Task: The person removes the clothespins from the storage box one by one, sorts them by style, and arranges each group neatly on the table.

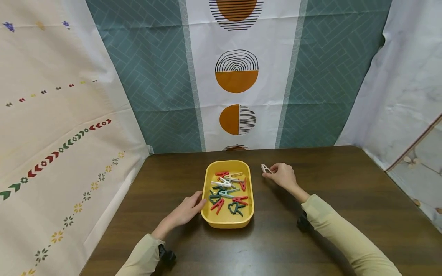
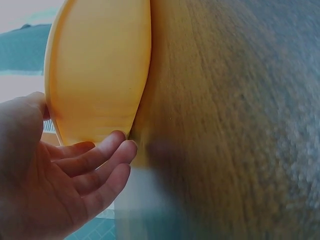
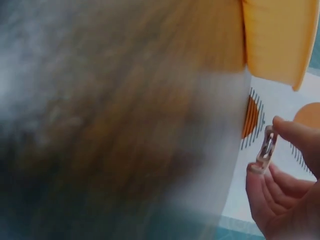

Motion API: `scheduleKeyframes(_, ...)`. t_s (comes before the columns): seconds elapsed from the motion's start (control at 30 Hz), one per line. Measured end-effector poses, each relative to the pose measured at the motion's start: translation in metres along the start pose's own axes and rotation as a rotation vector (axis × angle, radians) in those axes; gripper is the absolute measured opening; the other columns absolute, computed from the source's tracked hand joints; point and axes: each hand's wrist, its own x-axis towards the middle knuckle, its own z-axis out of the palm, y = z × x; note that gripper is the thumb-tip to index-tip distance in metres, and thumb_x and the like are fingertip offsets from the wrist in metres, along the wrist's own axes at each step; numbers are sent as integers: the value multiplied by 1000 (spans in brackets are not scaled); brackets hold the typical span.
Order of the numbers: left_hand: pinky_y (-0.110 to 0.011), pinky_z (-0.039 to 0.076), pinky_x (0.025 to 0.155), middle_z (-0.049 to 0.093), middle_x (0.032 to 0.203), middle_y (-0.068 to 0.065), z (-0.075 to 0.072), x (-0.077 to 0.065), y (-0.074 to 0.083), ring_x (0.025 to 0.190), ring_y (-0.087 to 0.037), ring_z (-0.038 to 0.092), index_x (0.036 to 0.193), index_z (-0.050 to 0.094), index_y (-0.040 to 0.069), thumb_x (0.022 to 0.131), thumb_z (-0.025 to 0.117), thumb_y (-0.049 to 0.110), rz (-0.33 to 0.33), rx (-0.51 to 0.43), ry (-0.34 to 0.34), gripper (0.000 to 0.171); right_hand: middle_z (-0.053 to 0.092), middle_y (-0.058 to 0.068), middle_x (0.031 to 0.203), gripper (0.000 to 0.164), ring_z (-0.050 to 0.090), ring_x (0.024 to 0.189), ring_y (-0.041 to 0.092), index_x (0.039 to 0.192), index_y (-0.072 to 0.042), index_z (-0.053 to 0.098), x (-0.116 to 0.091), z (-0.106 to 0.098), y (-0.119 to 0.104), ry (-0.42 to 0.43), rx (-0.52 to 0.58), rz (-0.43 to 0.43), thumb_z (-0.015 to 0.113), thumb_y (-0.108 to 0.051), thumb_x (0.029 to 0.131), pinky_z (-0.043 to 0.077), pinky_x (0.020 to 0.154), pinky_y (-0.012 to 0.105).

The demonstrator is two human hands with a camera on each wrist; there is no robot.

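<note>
A yellow plastic basket (image 1: 227,225) stands on the table with several clothespins in it. My left hand (image 1: 186,210) holds the basket's left side, the thumb over the rim and the fingers against the outer wall (image 2: 102,70). To the right of the basket, my right hand (image 1: 284,175) pinches a white clothespin (image 1: 265,168) between thumb and fingertips. In the right wrist view the same clothespin (image 3: 266,147) is seen nearly edge-on. Among the pins in the basket are a red clothespin (image 1: 217,205), a dark green clothespin (image 1: 236,209) and a light blue one.
The dark brown wooden table (image 1: 276,237) extends around the basket on all sides. Behind its far edge hangs a patterned cloth (image 1: 165,76) in green and white. Pale cloths (image 1: 51,126) hang at the left and right.
</note>
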Motion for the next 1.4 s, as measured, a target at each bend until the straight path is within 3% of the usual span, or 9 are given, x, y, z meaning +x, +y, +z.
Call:
scheduleKeyframes(0.3,-23,43,58,56,83,1,0,0,-1,71,-13,54,131,39,9,97,39,37,-7,-2,-25,44,60,8,65,36,48,50,18,72,-7,65,-2,-1,9,-74,-72,187,76,-41,69,35,41,28)
scheduleKeyframes(0.57,-24,43,56,56,80,1,-2,0,2,69,-14,53,132,38,9,98,39,35,-12,4,-31,43,48,2,57,42,44,49,17,65,-9,57,-1,-3,9,-118,-104,227,76,-47,67,31,40,27)
scheduleKeyframes(0.73,-24,43,56,55,78,2,-3,-1,3,66,-12,52,133,37,9,97,38,37,-17,19,-34,45,51,2,51,45,45,45,16,61,-9,57,0,-5,9,-112,-97,198,70,-51,72,29,38,24)
scheduleKeyframes(0.87,-24,42,55,55,78,1,-2,-1,2,65,-12,51,134,36,9,97,37,39,-29,16,-44,47,62,8,65,40,53,51,18,80,-4,64,2,-11,8,-91,-69,116,63,-44,81,37,42,27)
scheduleKeyframes(1.03,-24,41,53,54,77,-1,-2,-2,1,63,-12,50,134,36,8,98,37,37,-29,12,-46,47,63,10,76,30,56,59,17,94,-2,63,5,-12,5,-47,9,-33,53,-29,91,42,53,30)
scheduleKeyframes(1.4,-23,40,53,55,74,-1,0,-2,1,63,-16,51,129,40,8,97,39,36,-53,-54,-22,43,65,11,81,20,51,45,10,99,-2,63,7,-3,-17,-13,138,-161,51,-16,90,46,52,28)
